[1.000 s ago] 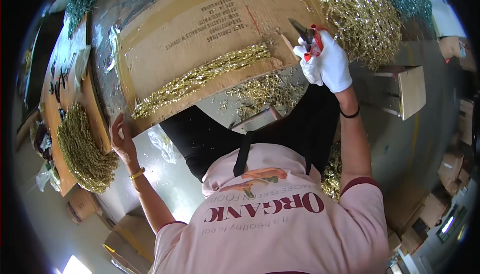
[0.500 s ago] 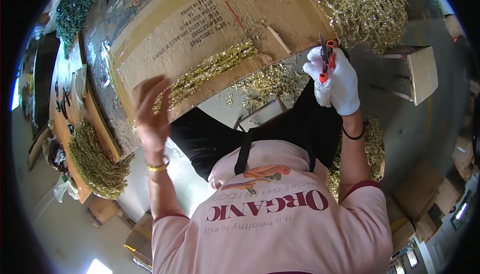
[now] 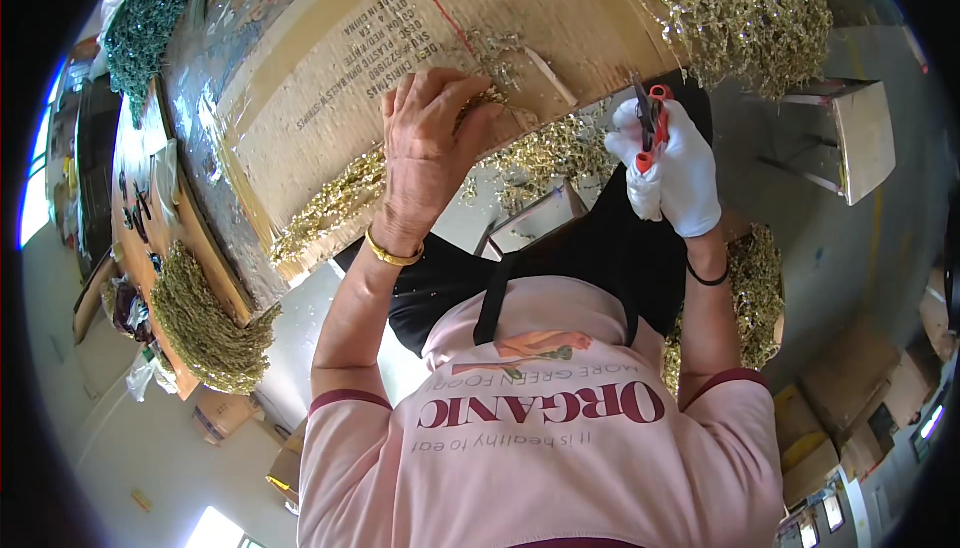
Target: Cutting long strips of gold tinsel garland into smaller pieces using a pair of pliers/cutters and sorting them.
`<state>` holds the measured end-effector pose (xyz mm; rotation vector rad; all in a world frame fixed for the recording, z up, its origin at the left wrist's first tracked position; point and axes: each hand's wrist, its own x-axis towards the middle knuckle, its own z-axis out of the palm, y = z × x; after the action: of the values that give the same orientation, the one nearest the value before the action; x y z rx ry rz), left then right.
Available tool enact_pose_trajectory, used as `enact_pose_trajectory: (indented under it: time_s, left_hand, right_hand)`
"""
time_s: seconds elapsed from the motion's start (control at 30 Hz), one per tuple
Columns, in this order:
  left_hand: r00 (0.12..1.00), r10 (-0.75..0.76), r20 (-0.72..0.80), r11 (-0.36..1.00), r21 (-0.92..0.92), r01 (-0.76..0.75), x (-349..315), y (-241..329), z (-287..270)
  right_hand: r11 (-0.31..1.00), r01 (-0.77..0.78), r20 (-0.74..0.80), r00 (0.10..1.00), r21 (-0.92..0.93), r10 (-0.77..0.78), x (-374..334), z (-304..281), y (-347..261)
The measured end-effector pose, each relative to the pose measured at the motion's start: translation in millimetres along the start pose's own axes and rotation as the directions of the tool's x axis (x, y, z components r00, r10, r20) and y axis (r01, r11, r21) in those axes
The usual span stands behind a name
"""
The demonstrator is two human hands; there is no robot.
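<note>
My bare left hand (image 3: 432,148) is closed over the right end of a bundle of gold tinsel strands (image 3: 330,203). Some tinsel shows between its thumb and fingers; the palm side is hidden. The bundle lies along the near edge of a flattened cardboard sheet (image 3: 330,68). In a white glove, my right hand (image 3: 685,183) grips red-handled scissors (image 3: 658,128) with the blades pointing away from me, right of the cardboard's edge. Its fingers wrap the handles. Whether the blades are fully closed, I cannot tell.
Large gold tinsel heaps hang at the far right (image 3: 735,18) and at the left (image 3: 208,323). Green tinsel (image 3: 155,33) hangs at the far left. Gold scraps (image 3: 555,158) lie below the cardboard edge. A small stool (image 3: 862,138) stands at right; dark tools (image 3: 135,208) rest on a board at left.
My left hand has moved right along the tinsel bundle, from its left end to its right end, and closed there. My right hand with the scissors has barely moved.
</note>
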<state>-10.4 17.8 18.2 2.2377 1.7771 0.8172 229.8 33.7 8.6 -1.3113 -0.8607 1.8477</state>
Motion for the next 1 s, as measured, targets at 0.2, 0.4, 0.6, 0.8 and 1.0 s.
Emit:
enact_pose_trajectory:
  time_s: [0.2, 0.4, 0.6, 0.8, 1.0]
  left_hand:
    - [0.999, 0.028, -0.032, 0.999, 0.016, -0.027, -2.5, -0.7, 2.3]
    - [0.999, 0.041, -0.024, 0.998, 0.054, -0.040, -2.2, 0.8, -0.1]
    - [0.998, 0.060, 0.000, 0.997, 0.047, -0.060, -0.8, -0.7, -5.8]
    - [0.993, -0.110, -0.032, 0.994, -0.012, 0.110, -14.7, -2.0, -35.7]
    - [0.991, -0.041, 0.129, 0.999, -0.011, 0.043, -29.3, -17.8, -42.1]
  right_hand:
    - [0.988, 0.049, -0.017, 0.998, -0.147, -0.052, 1.4, 5.2, -2.3]
    - [0.973, 0.069, -0.034, 0.996, -0.222, -0.078, 2.6, 7.4, 1.3]
    - [0.969, 0.058, -0.044, 0.997, -0.240, -0.070, 1.9, 5.6, -1.4]
    - [0.991, -0.008, -0.040, 0.999, -0.136, 0.003, -0.4, 0.0, 4.5]
    - [0.970, 0.061, 0.013, 0.998, -0.234, -0.059, 13.9, -5.5, 12.6]
